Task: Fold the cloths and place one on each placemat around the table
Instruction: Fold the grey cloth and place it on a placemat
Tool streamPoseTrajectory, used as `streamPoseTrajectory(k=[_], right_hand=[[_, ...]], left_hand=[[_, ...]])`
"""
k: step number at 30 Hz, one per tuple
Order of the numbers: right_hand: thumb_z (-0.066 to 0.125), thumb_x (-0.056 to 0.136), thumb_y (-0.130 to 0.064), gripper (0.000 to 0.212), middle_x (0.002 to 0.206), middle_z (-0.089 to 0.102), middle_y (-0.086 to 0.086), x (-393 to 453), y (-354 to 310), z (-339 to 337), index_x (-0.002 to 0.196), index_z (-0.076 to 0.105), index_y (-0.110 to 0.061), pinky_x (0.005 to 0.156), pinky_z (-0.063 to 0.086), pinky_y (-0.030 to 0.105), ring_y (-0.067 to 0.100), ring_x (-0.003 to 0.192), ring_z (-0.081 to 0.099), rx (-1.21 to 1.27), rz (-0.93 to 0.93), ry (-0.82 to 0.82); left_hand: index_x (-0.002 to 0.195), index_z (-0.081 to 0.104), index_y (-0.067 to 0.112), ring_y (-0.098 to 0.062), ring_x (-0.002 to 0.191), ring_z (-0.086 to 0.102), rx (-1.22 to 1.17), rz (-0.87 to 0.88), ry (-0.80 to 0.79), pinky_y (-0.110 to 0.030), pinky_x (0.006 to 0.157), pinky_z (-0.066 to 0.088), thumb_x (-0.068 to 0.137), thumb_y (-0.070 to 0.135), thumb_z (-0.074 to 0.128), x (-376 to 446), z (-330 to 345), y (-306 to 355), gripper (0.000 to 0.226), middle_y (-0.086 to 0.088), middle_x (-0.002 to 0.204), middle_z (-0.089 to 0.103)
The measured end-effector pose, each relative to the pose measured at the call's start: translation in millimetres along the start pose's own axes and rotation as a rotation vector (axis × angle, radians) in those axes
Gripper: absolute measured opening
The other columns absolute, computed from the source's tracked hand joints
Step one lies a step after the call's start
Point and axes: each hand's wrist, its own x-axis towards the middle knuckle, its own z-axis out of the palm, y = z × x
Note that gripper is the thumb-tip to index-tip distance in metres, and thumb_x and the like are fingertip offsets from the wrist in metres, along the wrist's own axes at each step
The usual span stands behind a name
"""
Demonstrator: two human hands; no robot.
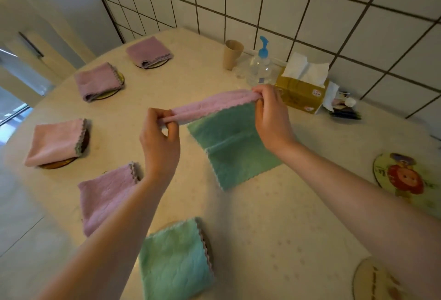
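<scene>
A pink cloth (210, 105) is held stretched above the middle of the table, folded over into a narrow band. My left hand (160, 139) pinches its left end and my right hand (270, 113) pinches its right end. Under it a green cloth (229, 151) lies spread flat on the table. Several folded cloths lie on round placemats along the left edge: purple ones (149, 50), (96, 81), (105, 197), a pink one (56, 141) and a green one (175, 258) nearest me. Two placemats on the right are bare: a lion one (405, 178) and a plain one (374, 280).
At the back by the tiled wall stand a beige cup (232, 54), a clear pump bottle with a blue top (261, 65) and a yellow tissue box (301, 92). Small dark items (343, 108) lie right of the box. The round table edge (31, 180) curves along the left.
</scene>
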Motion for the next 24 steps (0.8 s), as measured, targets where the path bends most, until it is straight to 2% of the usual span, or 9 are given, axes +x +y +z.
streamPoseTrajectory(k=[4,9,11,13,15,16,20,22,24], right_hand=[[0.044,0.095,-0.007,0.015,0.108,0.057,0.015,-48,11,-62,0.106,0.053,-0.003,0.086,0.041,0.029,0.028,0.101,0.054,-0.051,-0.062,-0.019],[0.043,0.095,-0.017,0.025,0.115,0.058,0.019,-166,45,-159,0.101,0.060,0.000,0.103,0.031,0.024,0.026,0.118,0.045,-0.272,-0.184,-0.196],[0.037,0.097,-0.028,0.034,0.112,0.061,0.014,-226,67,-193,0.097,0.061,-0.005,0.099,0.039,0.027,0.025,0.115,0.050,-0.328,-0.157,-0.308],[0.024,0.101,-0.039,0.047,0.099,0.064,0.006,-279,85,-225,0.091,0.061,-0.012,0.083,0.047,0.021,0.024,0.102,0.061,-0.376,-0.125,-0.416],[0.016,0.102,-0.039,0.051,0.080,0.061,0.001,-315,96,-245,0.082,0.057,-0.016,0.067,0.045,0.016,0.022,0.080,0.065,-0.424,-0.139,-0.457],[0.016,0.102,-0.036,0.047,0.075,0.059,0.000,-328,99,-254,0.081,0.053,-0.018,0.067,0.045,0.018,0.023,0.073,0.064,-0.435,-0.159,-0.478],[0.034,0.094,-0.047,0.034,0.082,0.056,-0.005,-362,115,-270,0.082,0.054,-0.021,0.076,0.047,0.024,0.017,0.082,0.058,-0.447,-0.143,-0.603],[0.045,0.082,-0.053,0.028,0.085,0.055,-0.009,-370,122,-270,0.083,0.053,-0.026,0.082,0.047,0.023,0.013,0.089,0.056,-0.473,-0.174,-0.679],[0.060,0.071,-0.043,0.021,0.084,0.056,-0.009,-367,121,-271,0.084,0.052,-0.028,0.083,0.049,0.025,0.015,0.089,0.060,-0.496,-0.220,-0.709]], left_hand=[[0.087,0.051,0.016,-0.022,0.080,0.059,0.051,0.103,-0.160,-0.032,0.070,0.047,0.073,-0.006,0.064,-73,-7,14,0.029,-0.006,0.088,0.064],[0.086,0.058,0.011,-0.016,0.073,0.053,0.073,0.104,-0.351,-0.023,0.067,0.042,0.065,-0.004,0.068,-206,0,35,0.028,-0.001,0.081,0.059],[0.083,0.060,0.014,-0.014,0.073,0.053,0.093,0.093,-0.508,-0.026,0.067,0.043,0.067,0.004,0.065,-261,4,41,0.020,0.002,0.081,0.058],[0.076,0.059,0.020,-0.010,0.070,0.052,0.132,0.097,-0.649,-0.027,0.063,0.041,0.070,0.017,0.058,-312,9,51,0.006,0.007,0.078,0.057],[0.071,0.045,0.032,-0.005,0.065,0.046,0.154,0.082,-0.755,-0.026,0.057,0.036,0.069,0.018,0.058,-349,13,56,0.019,0.017,0.072,0.047],[0.072,0.040,0.037,-0.005,0.064,0.044,0.204,0.086,-0.799,-0.026,0.056,0.036,0.070,0.017,0.060,-364,14,58,0.028,0.021,0.071,0.042],[0.080,0.054,0.027,-0.018,0.081,0.059,0.547,0.253,-0.864,-0.033,0.062,0.050,0.072,0.035,0.056,-392,11,57,0.011,0.010,0.084,0.055],[0.086,0.061,0.025,-0.019,0.097,0.057,0.638,0.288,-0.920,-0.035,0.074,0.049,0.073,0.037,0.052,-390,13,62,0.020,0.008,0.095,0.055],[0.098,0.064,0.027,-0.017,0.112,0.050,0.696,0.316,-0.946,-0.031,0.084,0.042,0.073,0.038,0.051,-384,19,68,0.031,0.010,0.109,0.053]])
